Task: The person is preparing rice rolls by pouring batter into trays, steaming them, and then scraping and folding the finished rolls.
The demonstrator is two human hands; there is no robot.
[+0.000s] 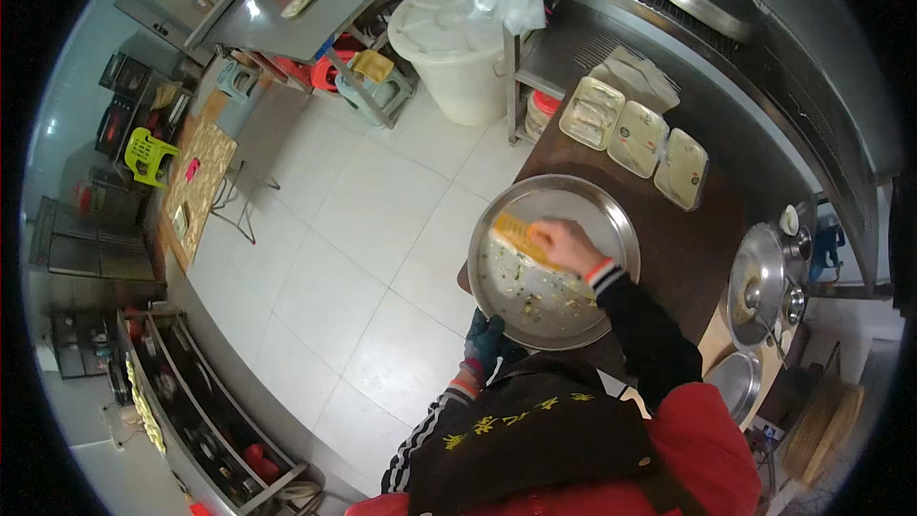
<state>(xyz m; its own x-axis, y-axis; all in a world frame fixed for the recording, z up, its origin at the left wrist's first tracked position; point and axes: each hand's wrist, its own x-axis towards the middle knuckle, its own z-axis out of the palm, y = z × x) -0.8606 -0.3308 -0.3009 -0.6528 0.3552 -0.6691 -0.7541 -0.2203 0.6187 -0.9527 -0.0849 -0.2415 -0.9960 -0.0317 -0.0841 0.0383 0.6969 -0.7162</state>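
Observation:
A wide, round metal pan [566,204] rests on a dark tabletop, its near-left edge reaching past the table's corner. My right hand [569,245] is bare and grips a yellow-orange plastic scraper [514,235], whose long edge lies against the pan's bottom. Chopped green and pale food bits [530,301] are scattered over the near half of the pan. My left hand [485,340], in a dark glove, holds the pan's rim at the near left. Its fingers are partly hidden under the pan.
Three rectangular trays [636,139], seemingly plastic-wrapped, sit at the table's far side. To the right are a large metal bowl [770,265] with a ladle and a round metal lid or tray [736,381]. A big white tub [458,64] stands on the floor [387,222] beyond.

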